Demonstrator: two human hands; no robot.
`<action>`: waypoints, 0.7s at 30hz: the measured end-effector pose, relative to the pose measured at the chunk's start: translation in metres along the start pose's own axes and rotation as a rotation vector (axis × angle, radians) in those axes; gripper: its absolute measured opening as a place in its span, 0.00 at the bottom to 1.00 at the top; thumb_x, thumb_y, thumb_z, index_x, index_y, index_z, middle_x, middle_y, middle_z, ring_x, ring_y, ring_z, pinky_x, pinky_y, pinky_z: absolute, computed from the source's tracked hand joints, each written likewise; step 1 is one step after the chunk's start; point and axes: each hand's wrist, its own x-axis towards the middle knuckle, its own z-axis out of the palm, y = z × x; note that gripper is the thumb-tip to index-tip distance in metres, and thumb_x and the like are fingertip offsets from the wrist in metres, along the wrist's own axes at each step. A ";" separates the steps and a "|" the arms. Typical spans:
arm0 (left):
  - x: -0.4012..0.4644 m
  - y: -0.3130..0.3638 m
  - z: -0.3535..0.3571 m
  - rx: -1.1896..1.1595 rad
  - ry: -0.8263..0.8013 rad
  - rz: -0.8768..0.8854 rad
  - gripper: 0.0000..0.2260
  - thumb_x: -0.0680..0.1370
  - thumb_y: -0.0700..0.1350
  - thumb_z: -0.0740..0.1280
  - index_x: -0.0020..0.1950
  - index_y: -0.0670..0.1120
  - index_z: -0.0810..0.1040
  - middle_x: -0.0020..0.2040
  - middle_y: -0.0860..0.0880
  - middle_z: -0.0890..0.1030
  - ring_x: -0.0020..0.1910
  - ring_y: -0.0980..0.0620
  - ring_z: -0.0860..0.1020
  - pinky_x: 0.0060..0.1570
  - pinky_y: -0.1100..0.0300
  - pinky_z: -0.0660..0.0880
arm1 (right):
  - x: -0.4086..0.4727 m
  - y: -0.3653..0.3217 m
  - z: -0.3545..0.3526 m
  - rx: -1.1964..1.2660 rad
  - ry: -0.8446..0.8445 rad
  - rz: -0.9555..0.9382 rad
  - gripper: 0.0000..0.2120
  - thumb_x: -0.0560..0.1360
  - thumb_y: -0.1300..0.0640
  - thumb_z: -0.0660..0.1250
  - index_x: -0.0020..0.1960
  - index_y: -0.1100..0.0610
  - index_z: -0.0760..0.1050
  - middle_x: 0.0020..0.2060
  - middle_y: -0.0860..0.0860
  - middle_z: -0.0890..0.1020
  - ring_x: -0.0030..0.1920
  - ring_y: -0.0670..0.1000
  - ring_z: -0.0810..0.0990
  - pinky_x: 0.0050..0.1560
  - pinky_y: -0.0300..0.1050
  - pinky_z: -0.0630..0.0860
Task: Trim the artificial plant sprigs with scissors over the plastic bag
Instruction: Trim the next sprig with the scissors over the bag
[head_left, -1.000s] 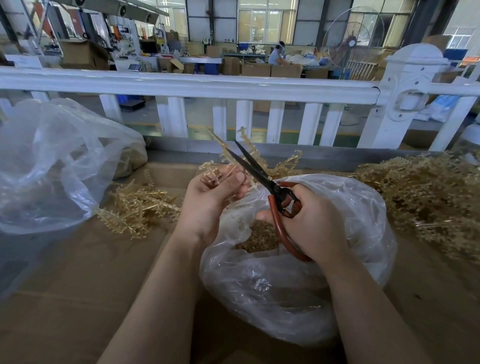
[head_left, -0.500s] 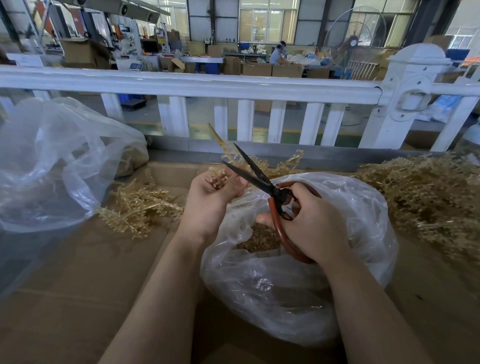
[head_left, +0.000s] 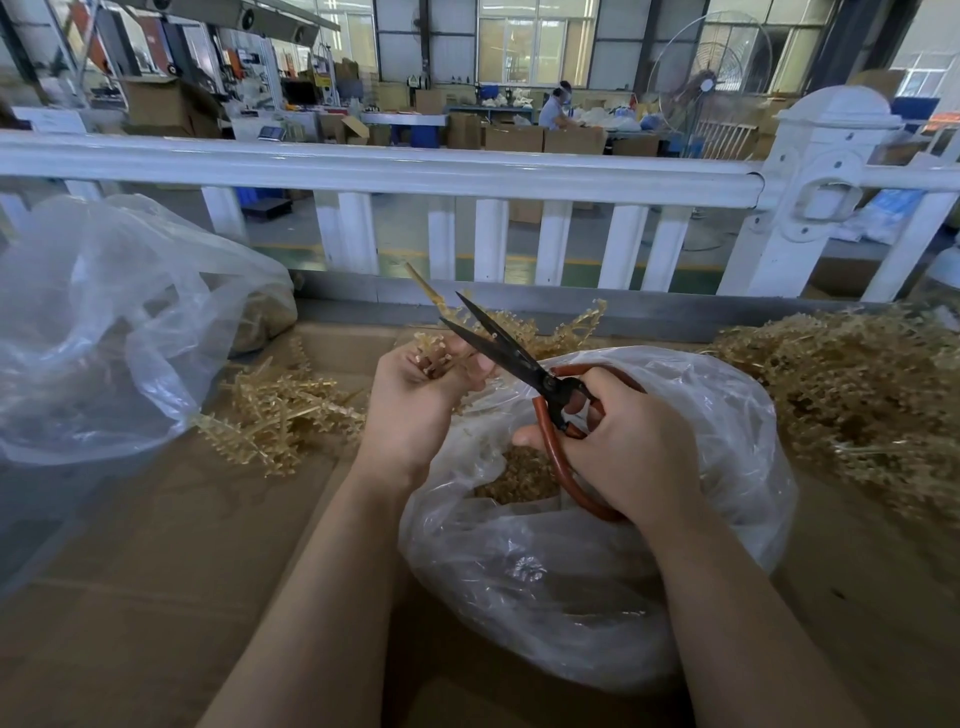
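— What is the left hand (head_left: 415, 405) doing?

— Its fingers are curled round a golden sprig (head_left: 524, 327), pinching it near the base. The stem tip pokes up and away past the blades, and the frilly branches fan out to the right behind the scissors (head_left: 511, 353).

— And the right hand (head_left: 623, 447)?

— It grips the red handles of the scissors, fingers through one loop and the other loop curving down under the palm. The dark blades stand apart in a narrow V, pointing up and left toward the sprig.

— Are the blades on the sprig?

— The lower blade runs just above the left fingertips, and the sprig's stem sits at or between the blades. Whether metal touches plastic cannot be told from this angle.

— Where does the plastic bag (head_left: 597, 582) lie?

— Directly beneath both hands, on the cardboard-covered tabletop (head_left: 156, 561). Its mouth is open under the right hand, and a heap of small golden trimmings (head_left: 519, 478) shows inside. The right wrist rests against the bag's crumpled upper edge.

— What else is near?

— A small pile of sprigs (head_left: 280, 415) lies to the left of the left hand, on the tabletop. A much larger pile (head_left: 852, 395) spreads at the right, beside the bag. A second clear bag (head_left: 104, 332) sits at far left, well apart from the hands. A white railing (head_left: 395, 169) crosses behind it all.
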 end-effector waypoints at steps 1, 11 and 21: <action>0.000 0.000 0.000 -0.008 0.001 -0.004 0.04 0.75 0.36 0.72 0.45 0.44 0.85 0.45 0.42 0.85 0.46 0.45 0.80 0.49 0.54 0.76 | 0.000 0.000 0.000 0.007 -0.001 -0.002 0.35 0.61 0.17 0.55 0.47 0.45 0.76 0.35 0.35 0.77 0.35 0.35 0.74 0.33 0.28 0.65; 0.000 0.000 -0.001 -0.063 -0.031 0.004 0.01 0.71 0.41 0.73 0.41 0.46 0.84 0.38 0.51 0.83 0.41 0.51 0.79 0.46 0.61 0.77 | -0.002 -0.002 -0.002 0.125 -0.010 -0.002 0.31 0.63 0.22 0.62 0.45 0.48 0.78 0.34 0.37 0.78 0.36 0.37 0.77 0.36 0.27 0.69; 0.003 -0.001 -0.007 -0.378 -0.067 -0.208 0.09 0.76 0.43 0.70 0.52 0.38 0.79 0.41 0.47 0.83 0.38 0.53 0.79 0.49 0.58 0.78 | -0.001 -0.001 0.000 0.096 -0.016 -0.004 0.34 0.63 0.21 0.61 0.47 0.50 0.79 0.36 0.41 0.81 0.38 0.42 0.81 0.39 0.36 0.78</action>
